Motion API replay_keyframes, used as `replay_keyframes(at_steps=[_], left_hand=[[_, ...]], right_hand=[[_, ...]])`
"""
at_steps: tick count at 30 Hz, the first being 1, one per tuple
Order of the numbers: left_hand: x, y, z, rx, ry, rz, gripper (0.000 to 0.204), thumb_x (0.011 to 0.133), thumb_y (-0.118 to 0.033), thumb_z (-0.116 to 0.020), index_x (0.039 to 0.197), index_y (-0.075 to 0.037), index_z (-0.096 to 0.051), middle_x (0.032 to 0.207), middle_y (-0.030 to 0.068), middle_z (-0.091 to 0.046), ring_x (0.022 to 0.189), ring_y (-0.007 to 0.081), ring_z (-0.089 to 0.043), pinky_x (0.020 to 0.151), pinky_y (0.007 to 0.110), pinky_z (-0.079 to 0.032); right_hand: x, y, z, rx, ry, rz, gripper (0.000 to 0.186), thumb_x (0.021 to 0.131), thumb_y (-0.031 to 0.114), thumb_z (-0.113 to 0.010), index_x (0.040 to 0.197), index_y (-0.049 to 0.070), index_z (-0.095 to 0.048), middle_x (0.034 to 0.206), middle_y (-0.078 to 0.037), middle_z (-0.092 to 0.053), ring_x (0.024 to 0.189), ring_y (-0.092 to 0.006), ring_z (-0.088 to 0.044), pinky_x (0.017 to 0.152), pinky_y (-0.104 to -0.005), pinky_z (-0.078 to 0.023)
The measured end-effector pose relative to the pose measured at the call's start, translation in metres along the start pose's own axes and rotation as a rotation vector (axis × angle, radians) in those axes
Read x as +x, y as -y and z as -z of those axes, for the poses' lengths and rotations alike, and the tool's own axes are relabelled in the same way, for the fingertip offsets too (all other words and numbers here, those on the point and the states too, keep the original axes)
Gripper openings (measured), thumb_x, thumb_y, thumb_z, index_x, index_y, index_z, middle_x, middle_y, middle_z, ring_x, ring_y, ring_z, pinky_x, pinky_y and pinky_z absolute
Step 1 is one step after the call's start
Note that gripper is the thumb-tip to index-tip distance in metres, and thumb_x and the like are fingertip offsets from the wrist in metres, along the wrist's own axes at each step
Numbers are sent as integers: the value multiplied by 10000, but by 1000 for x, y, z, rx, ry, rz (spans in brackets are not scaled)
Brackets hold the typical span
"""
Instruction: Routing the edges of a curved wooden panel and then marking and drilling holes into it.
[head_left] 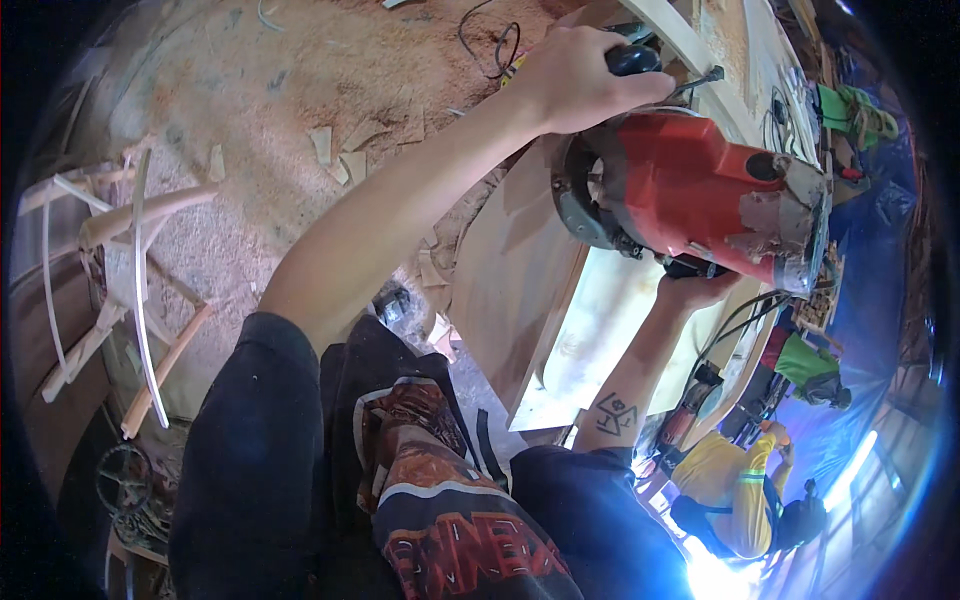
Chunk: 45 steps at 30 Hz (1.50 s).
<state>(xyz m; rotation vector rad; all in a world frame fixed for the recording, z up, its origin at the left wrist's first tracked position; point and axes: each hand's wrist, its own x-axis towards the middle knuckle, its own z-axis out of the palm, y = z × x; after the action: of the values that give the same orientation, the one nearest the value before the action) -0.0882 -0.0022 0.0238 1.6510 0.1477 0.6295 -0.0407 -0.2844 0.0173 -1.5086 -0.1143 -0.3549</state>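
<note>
A large red plunge router point(680, 185), scuffed and patched with grey on its motor housing, lies across my view at the upper right. My left hand point(590, 80) is closed around its round black knob, the fingers wrapped over the far side. My right hand point(700, 290) grips the black handle on the near side, with its fingers partly hidden behind the housing. The router's dark round base point(580, 195) is over a pale wooden board point(515, 285). Whether the base touches the board, and where the bit is, I cannot tell.
Sawdust and wood scraps point(350, 150) cover the floor at the left. An unfinished curved wooden frame point(130, 260) stands there, near a handwheel machine point(125, 480). Dark cords point(740, 325) trail beside the router. A person in yellow point(730, 485) and one in green point(805, 365) are at the right.
</note>
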Motion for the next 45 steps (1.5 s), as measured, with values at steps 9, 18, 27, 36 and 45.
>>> replay_keyframes(at_steps=[9, 18, 27, 36, 45], left_hand=[[-5, -19, 14, 22, -74, 25, 437, 753, -429, -600, 748, 7, -624, 628, 118, -626, 598, 223, -628, 560, 344, -467], [-52, -35, 10, 105, -273, 16, 448, 760, -423, -596, 675, 17, -607, 554, 118, -597, 517, 217, -596, 513, 353, -448], [-87, -33, -12, 165, -283, 140, 493, 675, -530, -622, 794, -54, -676, 678, 132, -643, 668, 282, -649, 645, 376, -510], [-20, -25, 20, -12, -6, 34, 403, 739, -406, -583, 651, -14, -616, 533, 131, -579, 519, 244, -598, 514, 377, -445], [18, 13, 6, -159, 28, -18, 369, 764, -404, -583, 694, -45, -631, 636, 72, -597, 608, 177, -581, 578, 325, -438]], right_hand=[[27, -8, 8, 100, 47, -204, 395, 849, 350, -411, 1056, 61, -583, 1004, -83, -613, 885, -220, -603, 764, -354, -513], [36, -4, 7, 185, 361, -110, 415, 871, 382, -399, 1114, 80, -545, 1072, -83, -588, 946, -241, -595, 776, -380, -514], [22, 1, 12, 95, 342, -97, 655, 816, 478, -427, 1341, 92, -364, 1337, -132, -422, 1206, -335, -437, 1019, -484, -364], [17, 10, -1, 93, 306, 56, 522, 866, 407, -436, 1290, 104, -410, 1283, -131, -463, 1125, -287, -500, 962, -436, -425], [11, 2, -7, -76, -62, 12, 344, 871, 409, -394, 913, 105, -549, 810, -56, -568, 696, -203, -564, 611, -351, -493]])
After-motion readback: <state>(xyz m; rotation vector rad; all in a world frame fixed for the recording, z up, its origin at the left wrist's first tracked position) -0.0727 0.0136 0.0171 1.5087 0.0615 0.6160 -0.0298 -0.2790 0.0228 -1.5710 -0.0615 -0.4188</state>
